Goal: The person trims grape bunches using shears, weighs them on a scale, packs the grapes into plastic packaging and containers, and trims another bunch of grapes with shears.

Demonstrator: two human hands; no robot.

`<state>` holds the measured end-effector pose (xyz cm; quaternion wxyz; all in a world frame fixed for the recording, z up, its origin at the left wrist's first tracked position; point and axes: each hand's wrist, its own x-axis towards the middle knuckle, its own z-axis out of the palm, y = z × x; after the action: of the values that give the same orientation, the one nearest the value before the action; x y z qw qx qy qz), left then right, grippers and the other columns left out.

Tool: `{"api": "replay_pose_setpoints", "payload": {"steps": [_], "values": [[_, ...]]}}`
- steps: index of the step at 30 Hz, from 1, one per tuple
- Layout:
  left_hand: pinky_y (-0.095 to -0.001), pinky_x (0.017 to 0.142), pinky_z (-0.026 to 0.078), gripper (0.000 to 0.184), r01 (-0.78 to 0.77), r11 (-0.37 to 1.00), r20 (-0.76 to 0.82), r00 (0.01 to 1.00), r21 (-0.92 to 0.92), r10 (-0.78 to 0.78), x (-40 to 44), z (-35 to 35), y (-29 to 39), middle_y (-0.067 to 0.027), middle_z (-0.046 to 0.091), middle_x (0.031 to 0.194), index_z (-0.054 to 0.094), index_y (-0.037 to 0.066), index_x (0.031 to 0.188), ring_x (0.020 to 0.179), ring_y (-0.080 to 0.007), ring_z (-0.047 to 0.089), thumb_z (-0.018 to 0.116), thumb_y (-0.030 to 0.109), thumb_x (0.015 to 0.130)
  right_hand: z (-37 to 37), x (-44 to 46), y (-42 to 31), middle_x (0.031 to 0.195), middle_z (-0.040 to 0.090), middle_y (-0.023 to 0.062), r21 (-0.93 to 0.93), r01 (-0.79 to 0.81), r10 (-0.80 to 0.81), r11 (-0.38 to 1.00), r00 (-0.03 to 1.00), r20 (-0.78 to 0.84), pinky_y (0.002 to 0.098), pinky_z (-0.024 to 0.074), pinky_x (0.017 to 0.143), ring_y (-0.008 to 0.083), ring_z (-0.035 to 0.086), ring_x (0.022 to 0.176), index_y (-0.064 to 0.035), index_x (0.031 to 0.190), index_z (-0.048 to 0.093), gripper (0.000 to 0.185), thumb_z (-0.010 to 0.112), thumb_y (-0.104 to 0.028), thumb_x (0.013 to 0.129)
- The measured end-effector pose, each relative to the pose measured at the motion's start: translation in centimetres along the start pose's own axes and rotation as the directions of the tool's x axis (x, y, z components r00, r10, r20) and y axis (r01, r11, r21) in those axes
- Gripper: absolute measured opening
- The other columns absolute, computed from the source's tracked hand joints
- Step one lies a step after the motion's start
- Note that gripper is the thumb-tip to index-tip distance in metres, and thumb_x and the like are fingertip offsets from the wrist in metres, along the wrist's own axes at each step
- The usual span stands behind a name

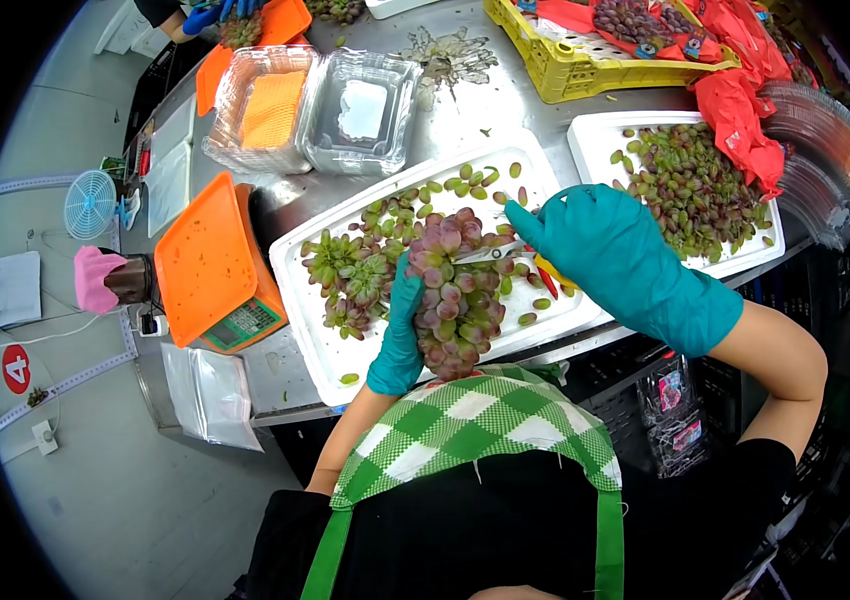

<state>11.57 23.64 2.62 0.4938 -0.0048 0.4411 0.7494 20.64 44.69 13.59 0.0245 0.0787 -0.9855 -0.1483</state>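
My left hand [400, 345], in a teal glove, is closed around the side of a large bunch of purple-green grapes [455, 310] over a white foam tray [320, 345]. In my right hand [625, 265], also gloved, is a pair of scissors [490, 254]. Their blades point left and reach in among the grapes at the bunch's upper right. Red and yellow parts show just below the right hand; whether they belong to the scissors I cannot tell. Smaller grape clusters [350, 270] and loose grapes lie in the tray around the bunch.
An orange-topped scale [207, 255] stands left of the tray, near clear plastic boxes [363, 110]. Another foam tray [590, 135] holds many loose grapes at right. Behind it sits a yellow crate [565, 75]. A co-worker's blue-gloved hand [203, 18] shows at the top left.
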Motion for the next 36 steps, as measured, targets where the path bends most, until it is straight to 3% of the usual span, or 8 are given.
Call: {"api": "replay_pose_setpoints", "payload": {"steps": [7, 10, 19, 25, 28, 31, 34, 36], "values": [[-0.0336, 0.088, 0.043, 0.056, 0.024, 1.000, 0.013, 1.000, -0.015, -0.024, -0.1, 0.1, 0.1, -0.0104, 0.041, 0.121, 0.025, 0.011, 0.127, 0.106, -0.0210, 0.048, 0.044, 0.039, 0.083, 0.3, 0.2, 0.1, 0.066, 0.046, -0.0004, -0.092, 0.079, -0.081, 0.993, 0.997, -0.019, 0.0270, 0.0386, 0.051, 0.0147, 0.048, 0.062, -0.0057, 0.116, 0.043, 0.045, 0.050, -0.008, 0.071], [-0.0335, 0.088, 0.043, 0.055, 0.060, 0.997, 0.022, 0.998, -0.056, -0.058, -0.2, 0.2, 0.2, -0.0107, 0.043, 0.120, 0.027, 0.010, 0.127, 0.106, -0.0210, 0.048, 0.044, 0.039, 0.083, 0.5, 0.3, 0.4, 0.060, 0.049, 0.0052, 0.041, 0.114, -0.106, 0.993, 0.982, -0.155, 0.0300, 0.0405, 0.049, 0.0190, 0.052, 0.057, 0.0032, 0.098, 0.052, 0.031, 0.051, -0.007, 0.069], [-0.0357, 0.090, 0.041, 0.061, 0.025, 1.000, 0.020, 1.000, -0.002, -0.025, -0.1, 0.2, 0.5, -0.0116, 0.040, 0.123, 0.026, 0.009, 0.127, 0.106, -0.0227, 0.047, 0.044, 0.045, 0.081, -0.2, -0.7, 0.6, 0.060, 0.048, 0.0039, 0.103, 0.049, -0.038, 0.993, 0.994, -0.104, 0.0292, 0.0411, 0.048, 0.0180, 0.052, 0.058, -0.0016, 0.101, 0.052, 0.031, 0.050, -0.009, 0.072], [-0.0376, 0.091, 0.039, 0.065, 0.047, 0.999, 0.009, 0.999, 0.010, -0.047, -0.8, 0.5, 1.0, -0.0122, 0.037, 0.125, 0.023, 0.010, 0.129, 0.110, -0.0233, 0.043, 0.040, 0.051, 0.080, 0.3, -1.9, 0.2, 0.064, 0.048, 0.0021, -0.056, 0.014, -0.019, 0.998, 0.996, -0.087, 0.0279, 0.0404, 0.049, 0.0156, 0.050, 0.061, -0.0053, 0.105, 0.050, 0.032, 0.050, -0.010, 0.073], [-0.0376, 0.091, 0.040, 0.065, 0.052, 0.997, -0.057, 0.997, 0.056, -0.048, -1.4, 2.0, 1.9, -0.0121, 0.036, 0.126, 0.023, 0.011, 0.129, 0.110, -0.0238, 0.043, 0.042, 0.049, 0.080, 0.0, -1.8, -0.2, 0.063, 0.047, 0.0021, 0.065, -0.022, 0.027, 0.998, 0.997, -0.067, 0.0280, 0.0400, 0.048, 0.0157, 0.051, 0.061, -0.0060, 0.106, 0.049, 0.034, 0.050, -0.010, 0.072], [-0.0376, 0.090, 0.040, 0.065, 0.044, 0.999, -0.028, 0.999, 0.032, -0.043, -1.2, 1.1, 1.2, -0.0121, 0.036, 0.126, 0.022, 0.011, 0.129, 0.110, -0.0240, 0.043, 0.043, 0.049, 0.080, 0.2, -1.8, -0.5, 0.065, 0.043, 0.0005, 0.025, -0.047, 0.047, 0.999, 0.999, -0.006, 0.0260, 0.0377, 0.047, 0.0143, 0.046, 0.058, -0.0169, 0.120, 0.042, 0.051, 0.052, -0.014, 0.070], [-0.0376, 0.090, 0.040, 0.065, 0.036, 0.999, 0.017, 0.999, 0.001, -0.036, -0.5, -0.3, 0.3, -0.0121, 0.035, 0.126, 0.022, 0.011, 0.129, 0.110, -0.0241, 0.043, 0.043, 0.048, 0.080, 0.8, -2.0, -1.1, 0.065, 0.043, 0.0006, 0.067, -0.085, 0.088, 0.994, 0.996, -0.033, 0.0271, 0.0378, 0.047, 0.0149, 0.047, 0.059, -0.0163, 0.120, 0.042, 0.052, 0.052, -0.014, 0.069], [-0.0376, 0.090, 0.040, 0.065, 0.033, 0.999, 0.039, 0.999, -0.012, -0.033, -0.4, -0.8, -0.1, -0.0121, 0.035, 0.126, 0.022, 0.011, 0.129, 0.110, -0.0242, 0.043, 0.043, 0.048, 0.080, 0.5, -1.8, -1.2, 0.061, 0.046, 0.0021, 0.091, -0.089, 0.095, 0.992, 0.993, -0.063, 0.0281, 0.0390, 0.047, 0.0163, 0.049, 0.056, -0.0088, 0.110, 0.048, 0.040, 0.051, -0.010, 0.071]]}}
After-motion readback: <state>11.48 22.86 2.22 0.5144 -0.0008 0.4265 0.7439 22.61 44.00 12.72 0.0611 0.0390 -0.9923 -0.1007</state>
